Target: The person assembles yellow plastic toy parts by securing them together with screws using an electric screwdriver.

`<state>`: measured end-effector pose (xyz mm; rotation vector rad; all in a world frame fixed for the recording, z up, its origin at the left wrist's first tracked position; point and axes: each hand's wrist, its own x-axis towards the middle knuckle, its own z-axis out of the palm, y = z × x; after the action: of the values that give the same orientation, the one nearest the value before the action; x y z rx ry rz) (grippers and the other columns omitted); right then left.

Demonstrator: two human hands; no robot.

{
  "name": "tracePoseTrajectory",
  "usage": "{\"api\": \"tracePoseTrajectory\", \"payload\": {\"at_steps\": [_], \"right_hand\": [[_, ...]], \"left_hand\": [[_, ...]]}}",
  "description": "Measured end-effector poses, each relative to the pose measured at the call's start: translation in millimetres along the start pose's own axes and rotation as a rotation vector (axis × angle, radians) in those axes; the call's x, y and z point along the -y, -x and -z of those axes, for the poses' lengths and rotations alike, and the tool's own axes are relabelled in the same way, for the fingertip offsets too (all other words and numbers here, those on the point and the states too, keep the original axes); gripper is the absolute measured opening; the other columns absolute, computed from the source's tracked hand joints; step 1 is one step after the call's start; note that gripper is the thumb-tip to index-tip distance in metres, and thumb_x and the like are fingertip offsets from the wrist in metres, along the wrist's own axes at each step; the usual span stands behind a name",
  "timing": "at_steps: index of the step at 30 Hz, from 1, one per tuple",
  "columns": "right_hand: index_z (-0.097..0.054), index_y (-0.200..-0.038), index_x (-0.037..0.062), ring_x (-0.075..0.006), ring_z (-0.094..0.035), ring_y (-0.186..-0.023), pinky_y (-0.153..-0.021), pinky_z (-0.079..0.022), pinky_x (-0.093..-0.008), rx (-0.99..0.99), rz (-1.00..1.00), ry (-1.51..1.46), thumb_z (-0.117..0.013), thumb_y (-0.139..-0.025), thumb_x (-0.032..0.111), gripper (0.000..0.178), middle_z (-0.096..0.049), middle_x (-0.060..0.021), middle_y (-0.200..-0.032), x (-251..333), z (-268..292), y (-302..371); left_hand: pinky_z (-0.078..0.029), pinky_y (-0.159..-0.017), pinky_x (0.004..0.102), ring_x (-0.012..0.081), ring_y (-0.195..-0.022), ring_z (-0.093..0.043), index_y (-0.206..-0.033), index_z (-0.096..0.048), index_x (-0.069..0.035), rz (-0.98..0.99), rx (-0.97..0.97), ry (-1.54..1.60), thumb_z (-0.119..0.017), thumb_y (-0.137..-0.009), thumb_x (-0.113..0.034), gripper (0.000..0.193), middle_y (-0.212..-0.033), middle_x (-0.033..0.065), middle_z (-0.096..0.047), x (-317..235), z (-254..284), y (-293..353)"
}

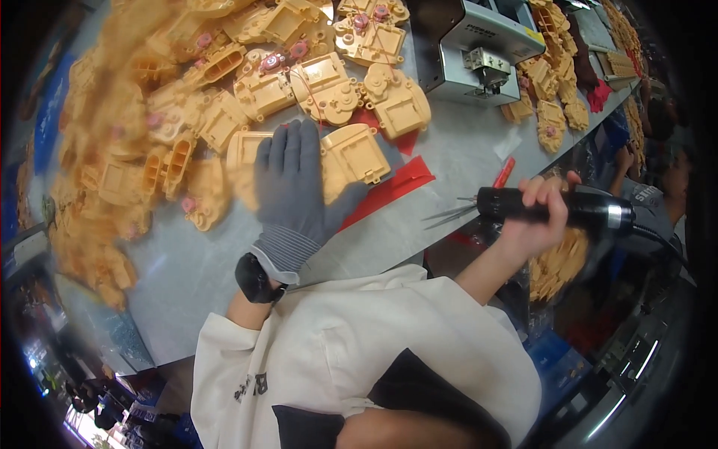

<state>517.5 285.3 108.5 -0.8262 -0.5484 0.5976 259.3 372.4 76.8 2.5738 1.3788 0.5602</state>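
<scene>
My left hand (pixel 293 179), in a grey knit glove, lies with its fingers stretched out over yellow plastic housings. One yellow housing (pixel 353 159) shows to the right of the fingers, near the thumb. Another housing (pixel 243 156) sticks out on the other side. My bare right hand (pixel 544 213) grips a black electric screwdriver (pixel 499 206), held level above the table's front edge. Thin silvery prongs (pixel 451 213) show at its left end; I cannot tell exactly what they are. A red stick-like piece (pixel 505 172) stands up just behind the tool.
Yellow housings (pixel 120 179) are heaped across the left and back of the grey table (pixel 194 284), several with pink parts and red wires. A red sheet (pixel 396 187) lies by my left hand. A metal machine (pixel 486 52) stands at the back right. Another person (pixel 651 194) is at far right.
</scene>
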Motion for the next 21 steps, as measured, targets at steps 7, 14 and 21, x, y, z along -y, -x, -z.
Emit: {"api": "tracePoseTrajectory", "payload": {"at_steps": [7, 14, 21], "right_hand": [[-0.041, -0.116, 0.0072, -0.0150, -0.045, -0.052, -0.057, -0.038, -0.0301, 0.077, 0.146, -0.017, -0.050, -0.075, 0.008, 0.043, -0.043, -0.0023, -0.064, 7, -14, -26], [-0.040, -0.116, 0.0004, -0.0164, -0.048, -0.050, -0.055, -0.045, -0.0327, 0.166, 0.451, 0.291, -0.052, -0.073, -0.005, 0.046, -0.050, -0.0073, -0.062, -15, -69, -100], [-0.046, -0.095, -0.0009, -0.0140, -0.052, -0.046, -0.048, -0.042, -0.0240, 0.248, 0.255, 0.377, -0.059, -0.067, -0.004, 0.031, -0.053, -0.0056, -0.056, -28, -78, -118]], "left_hand": [[-0.027, -0.100, 0.0518, 0.0408, -0.121, -0.037, -0.126, -0.042, 0.000, -0.136, -0.151, 0.249, -0.068, -0.071, -0.043, 0.075, -0.127, 0.0242, -0.042, -30, 34, -9], [-0.031, -0.100, 0.0486, 0.0400, -0.117, -0.041, -0.128, -0.040, 0.000, -0.095, -0.172, 0.241, -0.073, -0.069, -0.029, 0.074, -0.127, 0.0219, -0.043, -23, 33, -2], [-0.031, -0.101, 0.0459, 0.0421, -0.124, -0.035, -0.132, -0.034, 0.000, 0.175, -0.301, 0.525, -0.078, -0.065, -0.019, 0.082, -0.133, 0.0256, -0.037, -21, -35, 32]]}}
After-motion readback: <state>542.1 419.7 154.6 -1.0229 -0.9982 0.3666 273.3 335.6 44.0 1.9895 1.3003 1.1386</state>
